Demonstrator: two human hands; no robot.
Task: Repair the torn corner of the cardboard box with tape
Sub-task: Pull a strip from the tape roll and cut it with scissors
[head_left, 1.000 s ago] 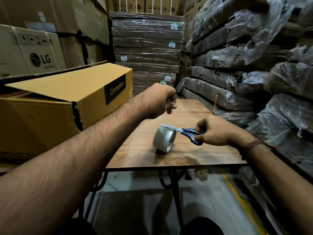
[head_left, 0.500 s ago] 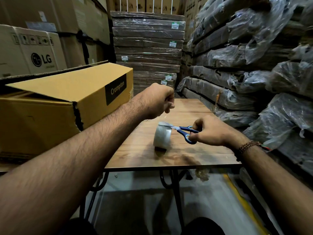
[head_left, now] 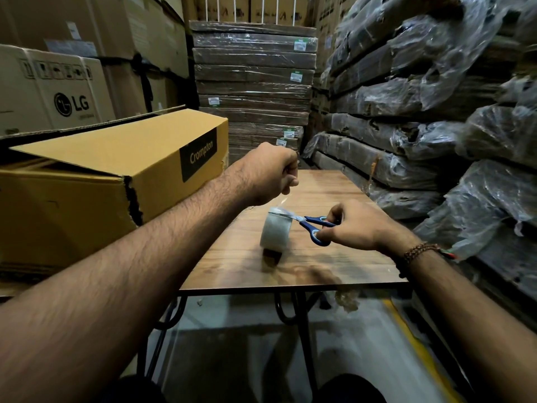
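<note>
- Clear tape roll point(head_left: 275, 233) stood on edge on the wood-grain table point(head_left: 343, 266), a strip drawn up from it to the left hand point(head_left: 271, 173).
- Left hand's grip was pressed together, pinching the strip's free end above the roll.
- Right hand point(head_left: 353, 225) gripped the blue-handled scissors point(head_left: 312, 223), fingers closed through the loops, blades reaching the strip at the roll's top.
- Yellow cardboard box point(head_left: 116, 181) sat at the table's left; its torn corner point(head_left: 132, 199) remained bare, no tape on it.
- Risk, as I judged it: once cut, the loose strip could curl and stick to itself, or the unheld roll could tip or roll.
- Compared with half a second earlier, the blades had moved closer onto the roll; the left hand had barely shifted.
</note>
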